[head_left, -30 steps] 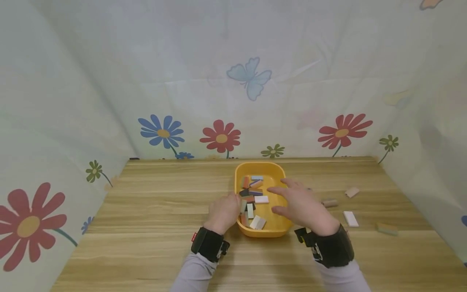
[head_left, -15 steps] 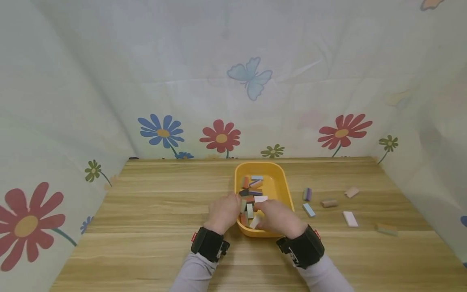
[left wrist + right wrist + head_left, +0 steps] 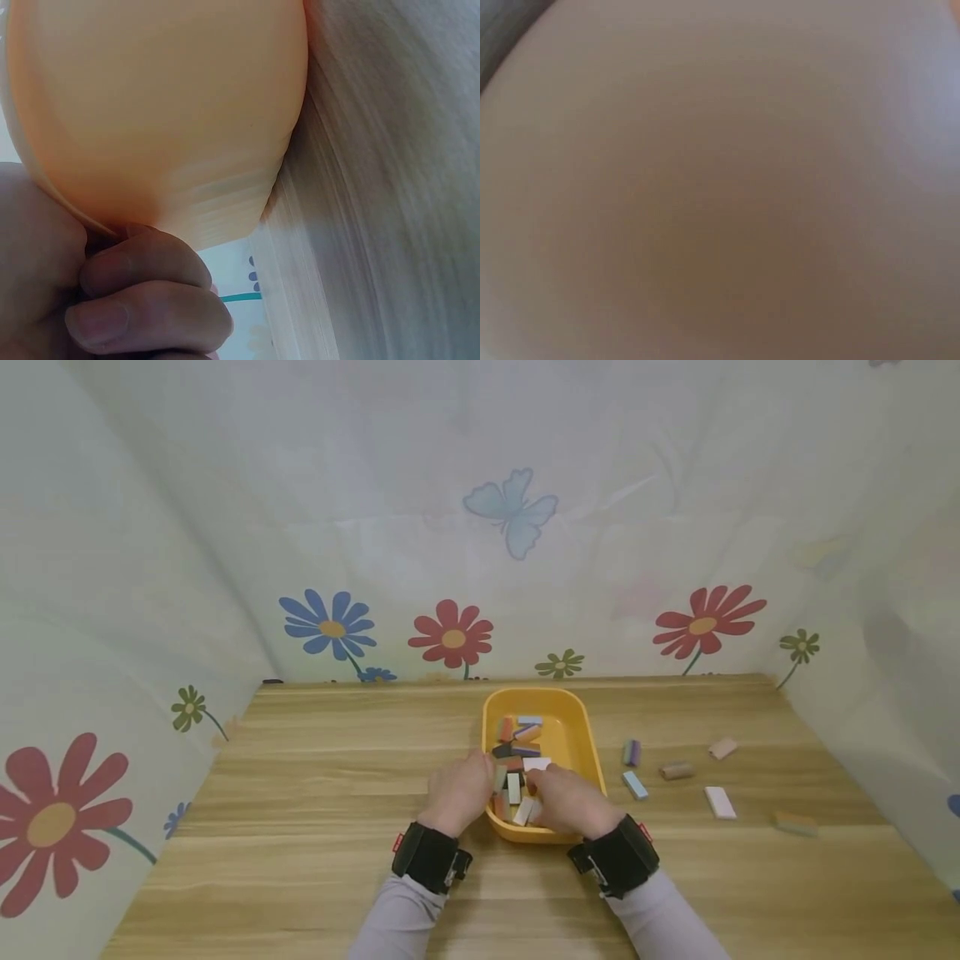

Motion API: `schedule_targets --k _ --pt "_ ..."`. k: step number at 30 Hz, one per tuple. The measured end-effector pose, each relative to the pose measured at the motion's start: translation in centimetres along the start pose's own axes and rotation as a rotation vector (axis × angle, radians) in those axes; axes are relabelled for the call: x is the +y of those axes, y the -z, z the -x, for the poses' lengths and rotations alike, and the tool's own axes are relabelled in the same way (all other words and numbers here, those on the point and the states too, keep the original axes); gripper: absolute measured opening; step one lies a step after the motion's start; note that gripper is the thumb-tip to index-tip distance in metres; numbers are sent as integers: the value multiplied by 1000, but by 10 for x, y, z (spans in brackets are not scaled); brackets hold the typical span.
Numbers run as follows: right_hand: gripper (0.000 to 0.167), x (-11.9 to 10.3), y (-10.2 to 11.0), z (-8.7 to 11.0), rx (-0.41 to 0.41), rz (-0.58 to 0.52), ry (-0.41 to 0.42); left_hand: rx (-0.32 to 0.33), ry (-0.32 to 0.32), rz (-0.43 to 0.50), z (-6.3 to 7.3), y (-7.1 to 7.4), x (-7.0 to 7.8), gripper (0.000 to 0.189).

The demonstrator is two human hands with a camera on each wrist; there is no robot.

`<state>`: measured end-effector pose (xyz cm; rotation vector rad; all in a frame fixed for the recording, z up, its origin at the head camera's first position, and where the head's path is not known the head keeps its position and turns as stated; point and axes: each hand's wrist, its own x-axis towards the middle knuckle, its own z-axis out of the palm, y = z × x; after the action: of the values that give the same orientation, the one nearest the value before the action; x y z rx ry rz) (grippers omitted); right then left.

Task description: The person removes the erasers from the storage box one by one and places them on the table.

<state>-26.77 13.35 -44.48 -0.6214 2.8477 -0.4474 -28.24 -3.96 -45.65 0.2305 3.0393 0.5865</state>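
Note:
A yellow plastic bin [image 3: 581,735] stands on the wooden table, with several small coloured blocks inside, mostly along its left half. My left hand [image 3: 460,793] grips the bin's left rim; in the left wrist view, curled fingers [image 3: 150,262] lie against the bin's wall [image 3: 165,112]. My right hand [image 3: 576,803] reaches into the front right of the bin, its fingertips down among the blocks. A white block [image 3: 536,764] lies just beyond those fingertips, and a pale block [image 3: 523,811] beside them. Whether the right fingers pinch a block is hidden. Blurred skin fills most of the right wrist view.
Right of the bin, loose pieces lie on the table: a green and purple block [image 3: 632,752], a light blue block [image 3: 634,785], a brown piece [image 3: 677,771], a beige piece [image 3: 723,748], a white block [image 3: 720,802] and a tan block [image 3: 795,824]. A flowered cloth [image 3: 405,543] hangs behind.
My right hand has come from above the bin's right side down and left into the blocks, then stayed there. My left hand has kept its grip on the rim.

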Motion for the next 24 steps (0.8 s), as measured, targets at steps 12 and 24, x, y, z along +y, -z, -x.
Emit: schedule_targets --k 12,24 --pt "23 2 -1 -3 43 -27 -43 -4 -5 -12 -2 1 2 35" --pt "27 3 -8 -5 49 -80 -72 2 -14 -31 0 2 2 30"
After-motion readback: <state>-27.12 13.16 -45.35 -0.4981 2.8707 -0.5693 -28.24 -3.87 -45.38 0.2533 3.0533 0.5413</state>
